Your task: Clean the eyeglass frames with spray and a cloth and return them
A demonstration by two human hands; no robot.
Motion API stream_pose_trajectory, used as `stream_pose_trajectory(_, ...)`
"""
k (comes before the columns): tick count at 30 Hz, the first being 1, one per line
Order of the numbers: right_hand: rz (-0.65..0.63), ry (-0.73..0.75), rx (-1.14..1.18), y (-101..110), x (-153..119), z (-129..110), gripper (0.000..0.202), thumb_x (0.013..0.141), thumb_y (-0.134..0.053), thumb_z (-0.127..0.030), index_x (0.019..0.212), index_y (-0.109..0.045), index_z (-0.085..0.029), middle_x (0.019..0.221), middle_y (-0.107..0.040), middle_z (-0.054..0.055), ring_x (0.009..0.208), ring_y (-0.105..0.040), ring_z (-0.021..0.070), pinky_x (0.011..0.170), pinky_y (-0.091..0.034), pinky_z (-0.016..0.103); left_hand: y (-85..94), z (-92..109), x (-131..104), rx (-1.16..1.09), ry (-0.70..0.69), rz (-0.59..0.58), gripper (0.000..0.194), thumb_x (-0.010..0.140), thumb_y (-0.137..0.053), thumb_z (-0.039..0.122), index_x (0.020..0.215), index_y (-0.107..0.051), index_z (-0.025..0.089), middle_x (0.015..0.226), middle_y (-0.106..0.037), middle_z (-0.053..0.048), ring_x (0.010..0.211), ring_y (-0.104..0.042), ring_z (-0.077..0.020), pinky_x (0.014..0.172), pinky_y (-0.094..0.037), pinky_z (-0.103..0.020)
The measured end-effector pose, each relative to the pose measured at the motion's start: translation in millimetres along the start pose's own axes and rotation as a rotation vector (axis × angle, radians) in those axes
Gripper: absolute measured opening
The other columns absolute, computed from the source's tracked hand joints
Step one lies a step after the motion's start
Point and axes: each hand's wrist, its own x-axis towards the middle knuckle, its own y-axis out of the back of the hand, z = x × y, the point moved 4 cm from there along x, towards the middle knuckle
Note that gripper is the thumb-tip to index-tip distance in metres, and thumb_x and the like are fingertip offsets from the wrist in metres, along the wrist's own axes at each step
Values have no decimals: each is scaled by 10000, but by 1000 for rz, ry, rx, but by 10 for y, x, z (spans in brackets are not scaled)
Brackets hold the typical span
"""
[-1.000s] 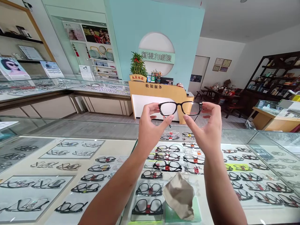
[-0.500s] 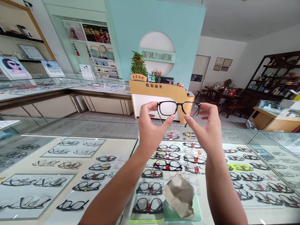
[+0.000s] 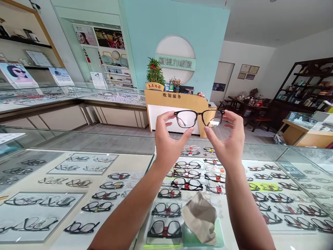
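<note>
A pair of black-framed eyeglasses [image 3: 199, 114] is held up in front of me, its clear lenses upright above the glass showcase. My left hand [image 3: 170, 139] grips the left end of the frame, thumb below and fingers at the outer corner. On the other side, my right hand [image 3: 227, 139] pinches the right end the same way. Below, a crumpled beige cloth [image 3: 199, 217] lies over a green and white box [image 3: 191, 238]. Beside the cloth sit black display glasses [image 3: 164, 228] with red tags.
Rows of glasses fill the glass showcase [image 3: 130, 156] beneath my arms. Beyond it stands a wooden cashier counter [image 3: 177, 100] with a potted plant [image 3: 154, 73]. More showcases [image 3: 114, 118] run along the left, and a dark table [image 3: 244, 100] and shelf [image 3: 304, 83] are at the right.
The eyeglasses have tilted slightly in my hands, so the temples now show through the lenses rather than hanging below the rims. Both hands have stayed on the frame.
</note>
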Motion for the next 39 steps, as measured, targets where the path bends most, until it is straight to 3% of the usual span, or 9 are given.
stream_pose_trajectory(18,83,180,-23,-118,-51,-67,615,963,-829,-468,1474,-529,-307,1382,-656,143,1275,-669,349,998,-629,565,-70,-179,26,-103,105,-19,660,889,-893,415,1428,-533,290,1489,-684,-135,1405,-692,-297,1115,-602,-469)
stream_pose_trajectory(26,-7,6,213,-335,-66,213,658,928,-830,-497,1471,-515,-297,1444,-613,140,1348,-658,328,1036,-626,523,18,-58,-11,61,-79,108,696,871,-926,444,1433,-552,277,1448,-660,-135,1377,-662,-314,1055,-587,-458)
stream_pose_trajectory(31,-56,-33,216,-381,-67,239,642,944,-810,-508,1471,-510,-300,1443,-618,142,1344,-666,319,1049,-621,518,7,-67,-6,131,-29,90,749,872,-921,510,1466,-521,288,1510,-622,-152,1426,-633,-343,1059,-582,-477)
stream_pose_trajectory(39,18,43,53,-244,-76,37,694,982,-769,-514,1562,-446,-311,1470,-570,165,1367,-630,360,1087,-610,587,-51,-170,23,12,29,55,739,887,-886,597,1473,-531,321,1504,-662,-135,1383,-683,-328,1010,-612,-482)
